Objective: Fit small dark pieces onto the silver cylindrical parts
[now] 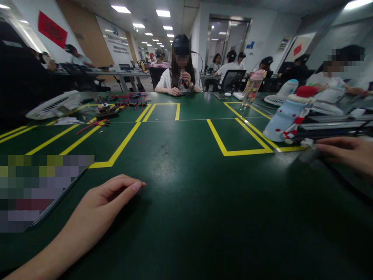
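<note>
Two flat hands [110, 198], one bottle [253, 88]

No text can be read anywhere. The red banner [52, 29] high on the left wall and the white board [115, 39] just right of that banner carry marks too small and blurred to make out.

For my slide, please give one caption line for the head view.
Left hand lies flat on the green table; right hand touches a small white thing beside the yellow tape.
</note>
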The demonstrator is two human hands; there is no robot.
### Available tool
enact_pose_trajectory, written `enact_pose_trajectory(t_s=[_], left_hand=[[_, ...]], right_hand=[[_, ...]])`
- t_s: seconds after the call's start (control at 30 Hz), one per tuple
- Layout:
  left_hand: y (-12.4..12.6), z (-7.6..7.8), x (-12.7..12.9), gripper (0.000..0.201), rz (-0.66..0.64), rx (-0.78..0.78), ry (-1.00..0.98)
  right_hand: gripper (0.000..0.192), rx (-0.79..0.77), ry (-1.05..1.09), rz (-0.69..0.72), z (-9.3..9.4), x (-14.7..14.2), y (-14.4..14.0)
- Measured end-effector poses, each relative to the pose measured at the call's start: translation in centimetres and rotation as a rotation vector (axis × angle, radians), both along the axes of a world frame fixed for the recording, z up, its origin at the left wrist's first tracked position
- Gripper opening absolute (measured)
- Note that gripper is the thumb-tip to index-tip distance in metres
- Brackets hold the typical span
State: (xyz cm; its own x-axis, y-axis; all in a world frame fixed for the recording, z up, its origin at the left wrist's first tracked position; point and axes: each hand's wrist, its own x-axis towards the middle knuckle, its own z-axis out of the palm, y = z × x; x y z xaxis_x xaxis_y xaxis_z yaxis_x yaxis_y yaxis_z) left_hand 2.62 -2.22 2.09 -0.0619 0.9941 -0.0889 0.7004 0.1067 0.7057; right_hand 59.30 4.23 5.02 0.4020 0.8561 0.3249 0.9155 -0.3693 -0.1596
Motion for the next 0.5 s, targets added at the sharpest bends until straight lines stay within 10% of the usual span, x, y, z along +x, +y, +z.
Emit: enact_pose_trajectory(t_s=[0.27,0.5], left_hand=[[0.2,-0.3,0.0,0.040,0.005,-0.023,-0.007],[0.1,-0.2,0.1,0.040,0.007,0.016,0.019]], right_hand=[[0.060,0.225,0.136,0.076,-3.8,-4.0,-1.4],[0.045,0.063,0.633,0.939,-4.3,-20.3,-4.5]])
